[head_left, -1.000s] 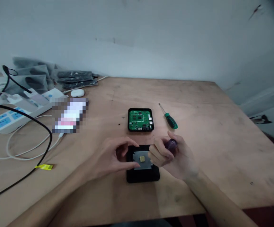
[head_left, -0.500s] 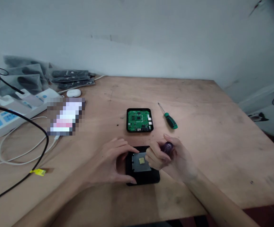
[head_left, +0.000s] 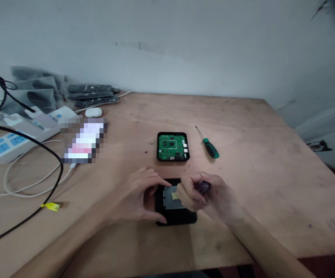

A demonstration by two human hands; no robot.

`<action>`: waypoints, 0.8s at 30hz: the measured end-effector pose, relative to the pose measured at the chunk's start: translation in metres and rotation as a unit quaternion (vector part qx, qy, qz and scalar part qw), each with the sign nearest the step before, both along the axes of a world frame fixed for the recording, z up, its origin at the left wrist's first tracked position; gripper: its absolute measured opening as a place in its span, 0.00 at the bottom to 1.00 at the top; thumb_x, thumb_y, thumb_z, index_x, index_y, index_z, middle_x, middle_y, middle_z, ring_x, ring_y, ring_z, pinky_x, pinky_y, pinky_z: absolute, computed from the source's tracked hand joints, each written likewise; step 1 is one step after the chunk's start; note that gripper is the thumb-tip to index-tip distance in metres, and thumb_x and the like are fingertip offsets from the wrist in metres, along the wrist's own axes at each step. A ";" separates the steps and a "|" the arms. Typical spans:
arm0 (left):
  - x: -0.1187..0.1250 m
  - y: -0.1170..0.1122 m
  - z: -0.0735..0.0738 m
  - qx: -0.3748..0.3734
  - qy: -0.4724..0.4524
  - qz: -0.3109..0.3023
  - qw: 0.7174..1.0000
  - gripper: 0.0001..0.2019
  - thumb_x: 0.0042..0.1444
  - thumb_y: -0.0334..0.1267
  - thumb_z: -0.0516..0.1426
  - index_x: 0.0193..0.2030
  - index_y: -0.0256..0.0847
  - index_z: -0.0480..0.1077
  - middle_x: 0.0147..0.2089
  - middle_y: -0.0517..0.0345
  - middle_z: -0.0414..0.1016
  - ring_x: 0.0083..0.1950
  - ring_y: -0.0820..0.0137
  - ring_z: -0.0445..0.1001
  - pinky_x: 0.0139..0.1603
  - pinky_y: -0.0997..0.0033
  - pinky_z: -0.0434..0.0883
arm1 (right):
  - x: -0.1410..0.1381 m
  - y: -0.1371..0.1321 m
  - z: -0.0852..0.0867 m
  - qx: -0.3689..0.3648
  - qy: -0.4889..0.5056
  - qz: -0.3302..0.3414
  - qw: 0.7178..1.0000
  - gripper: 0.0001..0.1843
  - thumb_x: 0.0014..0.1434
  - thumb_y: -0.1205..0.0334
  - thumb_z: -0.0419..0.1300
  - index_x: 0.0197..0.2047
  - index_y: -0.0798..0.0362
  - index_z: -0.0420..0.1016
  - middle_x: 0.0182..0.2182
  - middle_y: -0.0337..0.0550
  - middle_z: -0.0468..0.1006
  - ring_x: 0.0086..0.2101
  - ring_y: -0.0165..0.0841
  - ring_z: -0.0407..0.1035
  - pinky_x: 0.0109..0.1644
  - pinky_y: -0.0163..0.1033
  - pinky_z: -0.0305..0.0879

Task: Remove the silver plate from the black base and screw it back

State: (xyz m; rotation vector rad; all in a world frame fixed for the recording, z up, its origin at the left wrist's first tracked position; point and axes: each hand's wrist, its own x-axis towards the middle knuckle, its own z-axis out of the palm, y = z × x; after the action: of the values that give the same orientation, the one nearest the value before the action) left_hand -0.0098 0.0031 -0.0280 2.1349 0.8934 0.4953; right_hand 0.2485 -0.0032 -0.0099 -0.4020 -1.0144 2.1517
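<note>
A black plastic cover lies on the table in front of me, with a metal plate and a small yellowish pad on it. My left hand grips the cover's left side, thumb at the near edge and forefinger at the plate's upper left corner. Closed around the dark purple handle of a screwdriver, my right hand is over the right part of the cover. The shaft and tip are hidden by its fingers. Just beyond the cover sits a black case with a green circuit board.
A green-and-black screwdriver lies right of the case. To the left are a phone with a white cable, a power strip, a white earbud case, bagged black items and a black cable with a yellow tag.
My right hand has turned a little and dipped slightly toward the cover with the screwdriver. My left hand keeps its grip. The whole view has shifted slightly.
</note>
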 end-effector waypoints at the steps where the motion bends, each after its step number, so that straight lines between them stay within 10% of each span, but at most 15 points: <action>1: 0.000 0.000 0.000 0.002 -0.001 0.001 1.000 0.35 0.50 0.64 0.76 0.60 0.49 0.79 0.39 0.59 0.76 0.43 0.63 0.73 0.45 0.64 0.65 | 0.001 0.000 -0.001 0.009 -0.005 0.000 1.000 0.28 0.75 0.42 0.53 0.27 0.51 0.66 0.21 0.35 0.58 0.23 0.30 0.51 0.27 0.39 0.46; 11: 0.001 0.001 0.001 0.007 0.004 0.007 1.000 0.33 0.50 0.65 0.75 0.55 0.47 0.80 0.38 0.58 0.77 0.43 0.62 0.73 0.44 0.64 0.65 | 0.006 -0.002 -0.010 0.005 -0.017 0.038 0.999 0.22 0.66 0.41 0.67 0.37 0.52 0.71 0.27 0.36 0.66 0.24 0.29 0.50 0.26 0.36 0.45; 24: 0.000 0.001 0.001 0.002 -0.001 -0.003 1.000 0.34 0.51 0.62 0.76 0.58 0.47 0.79 0.35 0.62 0.73 0.39 0.65 0.70 0.42 0.65 0.63 | 0.007 0.002 -0.001 0.056 -0.072 0.002 0.996 0.26 0.70 0.39 0.54 0.29 0.50 0.69 0.22 0.37 0.60 0.25 0.34 0.51 0.31 0.42 0.46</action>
State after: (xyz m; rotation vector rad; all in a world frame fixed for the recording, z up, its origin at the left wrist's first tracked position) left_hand -0.0098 0.0040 -0.0267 2.1397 0.8845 0.4971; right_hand 0.2551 -0.0012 -0.0106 -0.5070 -1.2110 2.0810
